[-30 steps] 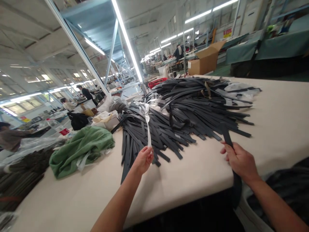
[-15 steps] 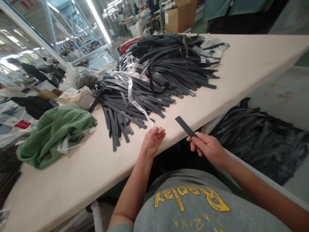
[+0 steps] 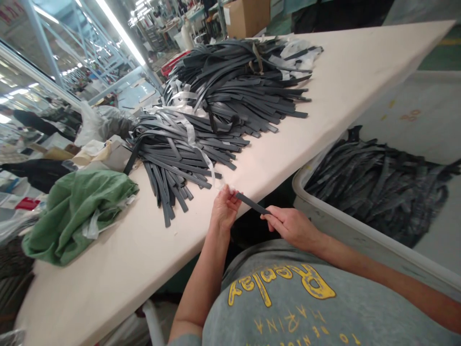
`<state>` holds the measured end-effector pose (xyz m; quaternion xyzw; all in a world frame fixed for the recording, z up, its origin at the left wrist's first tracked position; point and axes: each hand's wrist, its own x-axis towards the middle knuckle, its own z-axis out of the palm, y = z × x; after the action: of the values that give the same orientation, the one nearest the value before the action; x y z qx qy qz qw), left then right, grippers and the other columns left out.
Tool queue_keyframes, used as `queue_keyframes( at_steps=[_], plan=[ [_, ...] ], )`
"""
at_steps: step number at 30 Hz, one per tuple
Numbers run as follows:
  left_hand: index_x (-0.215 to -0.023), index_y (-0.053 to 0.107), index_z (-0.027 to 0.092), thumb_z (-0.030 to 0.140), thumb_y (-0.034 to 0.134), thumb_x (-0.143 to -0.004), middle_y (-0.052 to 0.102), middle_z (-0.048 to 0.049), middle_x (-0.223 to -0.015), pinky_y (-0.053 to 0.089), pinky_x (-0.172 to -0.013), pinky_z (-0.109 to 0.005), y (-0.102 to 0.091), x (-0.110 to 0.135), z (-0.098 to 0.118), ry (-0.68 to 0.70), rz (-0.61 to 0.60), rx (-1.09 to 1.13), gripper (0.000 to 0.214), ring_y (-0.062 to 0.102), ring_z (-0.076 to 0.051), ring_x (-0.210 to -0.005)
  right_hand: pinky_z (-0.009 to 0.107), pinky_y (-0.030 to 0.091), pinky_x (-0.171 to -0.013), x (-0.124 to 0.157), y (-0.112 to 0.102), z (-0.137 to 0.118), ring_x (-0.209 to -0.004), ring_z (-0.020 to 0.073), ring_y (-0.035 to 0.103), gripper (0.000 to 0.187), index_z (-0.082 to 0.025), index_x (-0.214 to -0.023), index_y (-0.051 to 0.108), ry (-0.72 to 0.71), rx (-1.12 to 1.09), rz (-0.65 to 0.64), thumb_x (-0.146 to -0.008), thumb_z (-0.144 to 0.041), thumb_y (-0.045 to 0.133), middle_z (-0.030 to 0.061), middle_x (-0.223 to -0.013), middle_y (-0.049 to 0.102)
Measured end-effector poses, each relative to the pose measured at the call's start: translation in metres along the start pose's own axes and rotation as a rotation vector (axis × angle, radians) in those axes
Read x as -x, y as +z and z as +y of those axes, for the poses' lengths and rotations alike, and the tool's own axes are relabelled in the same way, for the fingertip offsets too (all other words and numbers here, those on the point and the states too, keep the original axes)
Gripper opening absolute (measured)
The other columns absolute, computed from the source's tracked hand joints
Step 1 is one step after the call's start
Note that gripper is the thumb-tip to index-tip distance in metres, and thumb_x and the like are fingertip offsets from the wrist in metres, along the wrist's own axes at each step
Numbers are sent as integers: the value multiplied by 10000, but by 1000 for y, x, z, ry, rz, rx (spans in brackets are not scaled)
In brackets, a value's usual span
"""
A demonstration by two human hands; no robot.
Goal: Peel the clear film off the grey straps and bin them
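Note:
Pinched in my right hand (image 3: pixel 290 227) is one end of a short, flat, dark grey strip (image 3: pixel 252 204). Its other end reaches the fingertips of my left hand (image 3: pixel 225 209). Those fingers are closed on the end of a thin white tape (image 3: pixel 206 160), which trails back over a heap of similar dark strips (image 3: pixel 169 156). Whether the left fingers also grip the strip is hard to make out. Both hands are over the near edge of the pale table (image 3: pixel 118 274), in front of my grey shirt.
Behind the nearer heap lies a larger pile of dark strips (image 3: pixel 248 91) with plastic wrapping. A crumpled green cloth (image 3: pixel 82 211) sits on the left. Right of the table stands a white bin (image 3: pixel 360 221) holding dark strips. A cardboard box (image 3: pixel 247 19) is at the back.
My right hand has moved left, bringing the strip's far end to my left fingertips. My left hand stays closed on the white tape. The view has shifted slightly.

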<state>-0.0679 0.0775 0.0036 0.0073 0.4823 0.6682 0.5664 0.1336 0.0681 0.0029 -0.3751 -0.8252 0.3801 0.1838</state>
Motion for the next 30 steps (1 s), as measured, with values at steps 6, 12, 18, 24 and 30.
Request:
queue_keyframes(
  at_steps=[6, 12, 18, 24, 30],
  plan=[
    [-809, 656, 167, 207, 675, -842, 733, -30, -827, 511, -926, -320, 2, 3, -2, 11, -75, -99, 55, 715, -152, -854, 281, 464, -689, 1, -5, -1, -767, 187, 687, 332, -232, -718, 560, 28, -27, 55, -980, -328, 382, 32, -778, 735],
    [-751, 593, 172, 295, 704, -828, 671, 10, -669, 528, -909, -314, 3, 1, -6, 21, -41, -52, 183, 711, -129, -724, 262, 462, -682, -2, -6, 0, -745, 174, 682, 306, -234, -745, 572, 21, 5, 74, -983, -323, 403, 11, -733, 719],
    [-794, 613, 165, 263, 653, -881, 724, -27, -778, 554, -876, -298, 7, 4, -5, 8, -15, -36, 137, 714, -121, -723, 275, 445, -671, -3, -4, 3, -714, 177, 668, 299, -221, -792, 583, 42, 14, 62, -986, -325, 381, 7, -717, 704],
    [-795, 637, 166, 234, 581, -927, 727, -25, -778, 545, -883, -288, 7, 7, -6, 10, -1, -56, 158, 714, -117, -751, 272, 433, -674, -4, -3, 3, -743, 178, 670, 301, -212, -778, 586, 52, 19, 50, -986, -315, 394, 15, -748, 714],
    [-786, 643, 166, 232, 659, -869, 714, -10, -750, 527, -887, -300, 5, 9, -9, 38, -48, -89, 108, 710, -129, -748, 270, 423, -660, -8, -5, -1, -705, 176, 656, 264, -208, -848, 631, 78, 11, -16, -975, -271, 409, 3, -710, 703]
  ],
)
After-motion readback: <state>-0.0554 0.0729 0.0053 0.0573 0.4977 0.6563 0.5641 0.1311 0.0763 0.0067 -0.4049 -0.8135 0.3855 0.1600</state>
